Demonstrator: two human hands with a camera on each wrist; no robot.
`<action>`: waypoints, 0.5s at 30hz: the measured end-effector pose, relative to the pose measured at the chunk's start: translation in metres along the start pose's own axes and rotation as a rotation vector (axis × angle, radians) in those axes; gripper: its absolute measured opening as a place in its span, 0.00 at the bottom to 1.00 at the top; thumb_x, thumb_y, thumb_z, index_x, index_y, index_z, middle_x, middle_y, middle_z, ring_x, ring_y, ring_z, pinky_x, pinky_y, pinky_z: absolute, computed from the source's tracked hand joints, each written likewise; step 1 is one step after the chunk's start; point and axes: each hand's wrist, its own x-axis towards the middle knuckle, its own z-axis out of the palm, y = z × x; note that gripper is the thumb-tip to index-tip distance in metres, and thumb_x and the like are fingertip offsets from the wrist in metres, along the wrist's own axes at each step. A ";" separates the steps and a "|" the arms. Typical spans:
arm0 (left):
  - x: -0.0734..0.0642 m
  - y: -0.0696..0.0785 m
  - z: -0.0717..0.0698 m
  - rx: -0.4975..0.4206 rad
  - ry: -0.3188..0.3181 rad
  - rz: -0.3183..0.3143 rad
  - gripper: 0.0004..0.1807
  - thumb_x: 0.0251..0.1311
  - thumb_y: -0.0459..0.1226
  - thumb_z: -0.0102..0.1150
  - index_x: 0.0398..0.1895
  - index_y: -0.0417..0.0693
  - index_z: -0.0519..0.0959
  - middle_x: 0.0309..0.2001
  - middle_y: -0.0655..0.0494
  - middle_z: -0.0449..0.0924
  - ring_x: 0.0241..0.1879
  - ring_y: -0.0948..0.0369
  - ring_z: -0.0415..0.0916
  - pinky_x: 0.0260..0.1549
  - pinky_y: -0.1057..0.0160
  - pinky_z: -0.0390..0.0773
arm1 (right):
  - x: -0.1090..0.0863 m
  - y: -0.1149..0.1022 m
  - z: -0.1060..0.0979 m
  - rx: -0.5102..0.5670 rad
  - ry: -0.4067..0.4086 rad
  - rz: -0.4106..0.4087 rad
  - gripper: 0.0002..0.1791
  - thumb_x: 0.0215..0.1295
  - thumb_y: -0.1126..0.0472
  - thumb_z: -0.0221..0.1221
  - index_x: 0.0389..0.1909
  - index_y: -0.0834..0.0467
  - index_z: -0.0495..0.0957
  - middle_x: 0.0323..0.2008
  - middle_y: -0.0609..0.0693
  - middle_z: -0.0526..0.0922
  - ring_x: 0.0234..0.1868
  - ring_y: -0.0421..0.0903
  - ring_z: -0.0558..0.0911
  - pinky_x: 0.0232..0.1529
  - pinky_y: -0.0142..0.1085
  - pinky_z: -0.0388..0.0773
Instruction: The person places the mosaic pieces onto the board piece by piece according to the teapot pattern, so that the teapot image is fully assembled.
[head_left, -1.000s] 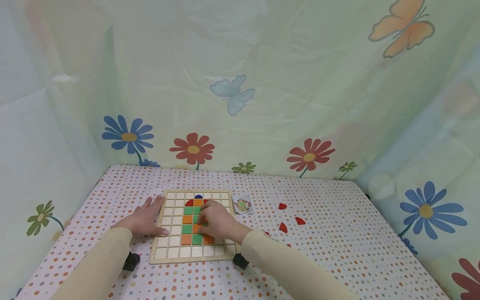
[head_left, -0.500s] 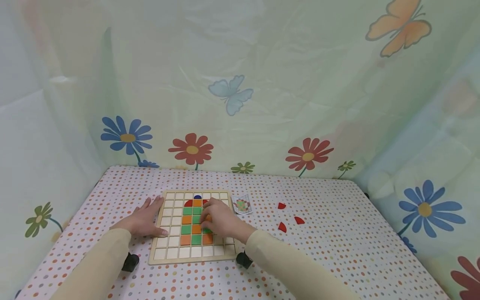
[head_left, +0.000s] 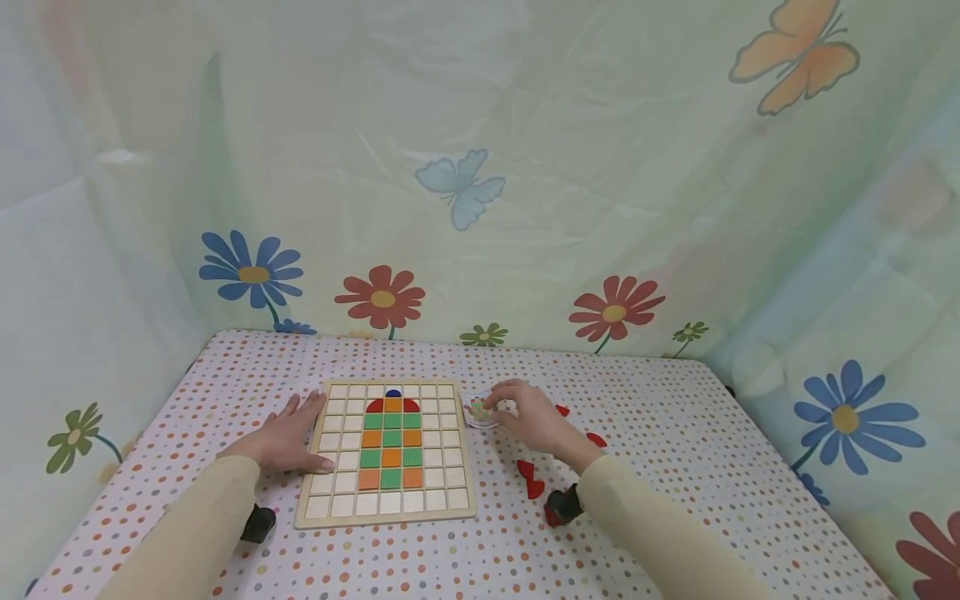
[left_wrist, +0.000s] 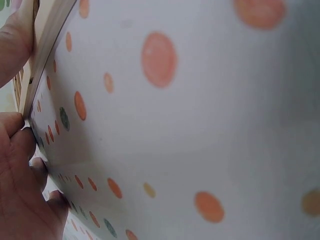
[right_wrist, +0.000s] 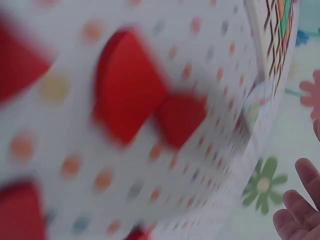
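A wooden grid board (head_left: 386,522) lies on the table, holding green and orange squares, red quarter-rounds and a blue half-round in a tower shape. My left hand (head_left: 287,437) rests at its left side, thumb across the frame; the left wrist view shows thumb and fingertips against the board's edge (left_wrist: 46,42). To the right of the board lies a small picture card (head_left: 478,412). Over that card is my right hand (head_left: 534,419), its fingers loosely bent. Those fingers (right_wrist: 296,202) appear raised off the table in the right wrist view, with nothing visible between them.
Loose red quarter-round pieces (head_left: 526,469) are scattered right of the board, several of them near or under the right forearm. A black wrist camera (head_left: 564,503) hangs by the right sleeve, another (head_left: 258,523) by the left. A printed curtain (head_left: 480,267) stands behind the dotted table.
My right hand has left the board and moved right, over the card. The board's tile pattern is now uncovered. My left hand has stayed at the board's left edge.
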 end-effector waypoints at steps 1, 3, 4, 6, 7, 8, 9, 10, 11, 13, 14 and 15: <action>0.000 0.000 0.000 0.000 0.001 0.000 0.65 0.51 0.49 0.78 0.79 0.28 0.45 0.80 0.28 0.40 0.79 0.30 0.32 0.76 0.29 0.40 | -0.003 0.008 -0.005 -0.014 0.011 0.005 0.07 0.71 0.66 0.62 0.45 0.58 0.86 0.66 0.61 0.77 0.70 0.62 0.73 0.68 0.59 0.73; 0.001 0.000 0.001 0.002 0.002 -0.001 0.65 0.51 0.50 0.78 0.80 0.28 0.45 0.80 0.28 0.40 0.79 0.30 0.32 0.76 0.29 0.40 | -0.009 0.021 -0.015 -0.037 0.026 0.035 0.08 0.71 0.66 0.61 0.46 0.58 0.86 0.66 0.62 0.77 0.70 0.63 0.73 0.68 0.60 0.73; 0.001 0.000 0.001 0.002 0.002 -0.002 0.65 0.51 0.50 0.78 0.80 0.29 0.45 0.80 0.28 0.40 0.79 0.30 0.32 0.76 0.29 0.40 | -0.012 0.027 -0.020 -0.044 0.033 0.055 0.08 0.72 0.65 0.61 0.47 0.58 0.86 0.66 0.62 0.76 0.71 0.64 0.72 0.68 0.60 0.73; 0.001 0.000 0.001 0.004 0.003 -0.005 0.65 0.52 0.50 0.78 0.80 0.29 0.45 0.80 0.28 0.39 0.79 0.30 0.32 0.76 0.29 0.40 | -0.017 0.038 -0.028 -0.062 0.046 0.082 0.08 0.71 0.65 0.62 0.47 0.59 0.85 0.66 0.63 0.76 0.70 0.65 0.72 0.68 0.61 0.73; 0.001 0.000 0.001 0.005 0.003 -0.006 0.65 0.52 0.50 0.77 0.80 0.29 0.45 0.80 0.28 0.39 0.79 0.30 0.32 0.76 0.29 0.40 | -0.020 0.043 -0.032 -0.072 0.053 0.087 0.08 0.71 0.65 0.61 0.47 0.59 0.85 0.66 0.64 0.76 0.70 0.65 0.72 0.68 0.62 0.73; 0.001 0.000 0.001 0.006 0.003 -0.007 0.65 0.52 0.50 0.77 0.80 0.28 0.45 0.80 0.28 0.39 0.79 0.30 0.32 0.76 0.29 0.40 | -0.023 0.048 -0.035 -0.075 0.062 0.100 0.08 0.71 0.65 0.62 0.47 0.60 0.85 0.66 0.64 0.76 0.70 0.66 0.72 0.68 0.62 0.73; 0.001 0.000 0.001 0.007 0.002 -0.009 0.65 0.52 0.50 0.77 0.80 0.28 0.45 0.80 0.28 0.39 0.79 0.30 0.32 0.76 0.29 0.40 | -0.025 0.052 -0.037 -0.084 0.071 0.106 0.08 0.71 0.66 0.62 0.47 0.60 0.85 0.66 0.64 0.76 0.70 0.66 0.72 0.68 0.62 0.72; 0.001 0.000 0.001 0.009 0.002 -0.009 0.65 0.52 0.50 0.77 0.80 0.28 0.45 0.80 0.28 0.39 0.79 0.30 0.32 0.76 0.29 0.40 | -0.028 0.056 -0.039 -0.090 0.079 0.111 0.08 0.71 0.66 0.62 0.47 0.60 0.85 0.65 0.65 0.76 0.70 0.66 0.72 0.68 0.63 0.72; 0.001 0.000 0.001 0.011 0.001 -0.010 0.65 0.51 0.50 0.77 0.79 0.28 0.45 0.80 0.28 0.39 0.79 0.30 0.32 0.76 0.29 0.40 | -0.031 0.060 -0.040 -0.098 0.086 0.113 0.08 0.70 0.66 0.62 0.47 0.60 0.85 0.65 0.65 0.77 0.70 0.67 0.72 0.68 0.63 0.72; 0.001 0.000 0.001 0.016 0.000 -0.012 0.65 0.52 0.50 0.77 0.79 0.28 0.45 0.80 0.28 0.39 0.79 0.30 0.32 0.76 0.29 0.41 | -0.036 0.067 -0.042 -0.091 0.088 0.126 0.07 0.70 0.66 0.62 0.46 0.60 0.85 0.64 0.65 0.77 0.69 0.67 0.72 0.68 0.64 0.71; 0.001 0.001 0.001 0.018 0.000 -0.013 0.65 0.52 0.50 0.77 0.79 0.28 0.45 0.80 0.28 0.39 0.79 0.30 0.32 0.76 0.29 0.41 | -0.038 0.070 -0.042 -0.088 0.087 0.135 0.07 0.70 0.66 0.62 0.45 0.60 0.85 0.63 0.65 0.78 0.69 0.67 0.73 0.67 0.64 0.72; 0.001 0.001 0.001 0.018 -0.001 -0.014 0.65 0.51 0.50 0.78 0.79 0.28 0.45 0.80 0.27 0.40 0.79 0.30 0.32 0.76 0.29 0.41 | -0.040 0.073 -0.041 -0.087 0.081 0.148 0.07 0.70 0.66 0.63 0.45 0.59 0.86 0.63 0.64 0.78 0.69 0.67 0.72 0.67 0.64 0.72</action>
